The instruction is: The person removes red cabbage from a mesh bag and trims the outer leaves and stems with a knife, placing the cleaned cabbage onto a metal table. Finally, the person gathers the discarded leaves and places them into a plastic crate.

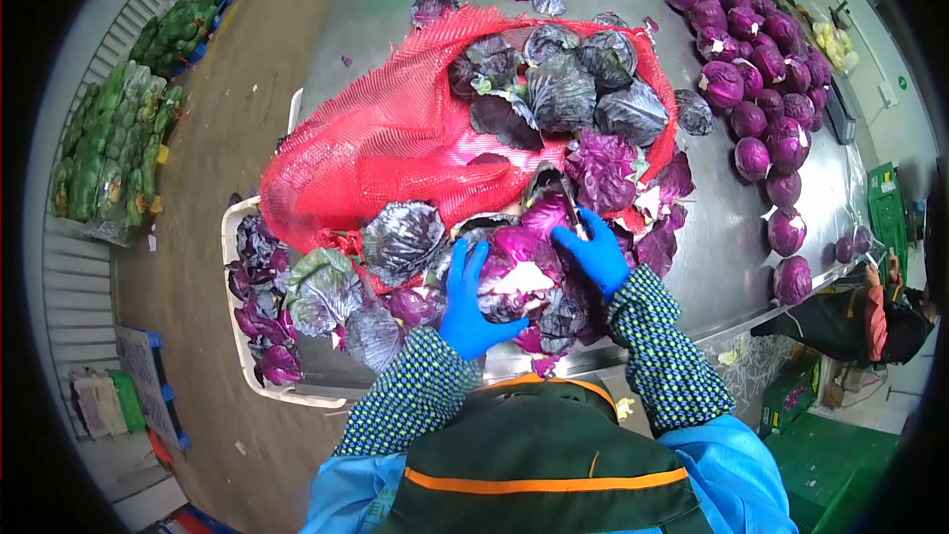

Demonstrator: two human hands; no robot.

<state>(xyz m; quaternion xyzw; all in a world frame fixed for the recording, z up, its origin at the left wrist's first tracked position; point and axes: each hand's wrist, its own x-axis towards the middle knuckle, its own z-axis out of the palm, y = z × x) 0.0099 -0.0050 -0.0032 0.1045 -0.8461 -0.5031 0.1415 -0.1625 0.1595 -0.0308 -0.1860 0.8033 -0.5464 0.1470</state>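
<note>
A red cabbage [516,272] with a pale cut patch lies near the front edge of the metal table. My left hand [469,307], in a blue glove, is curved around its left side. My right hand [596,252], also gloved in blue, has closed fingers at the upper right of the cabbage, by a dark, thin object too small to name. Beyond them is a red mesh sack [376,158] with dark-leaved cabbages [561,92] on it. Loose purple leaves [605,168] lie around the hands.
Many trimmed cabbages [766,69] are piled at the table's right side. A pale bin [237,321] of leaves stands at the left corner. Another person [870,321] is at the right. Green crates [888,208] stand beyond the table [712,208]. Bagged cabbages [114,153] are along the left wall.
</note>
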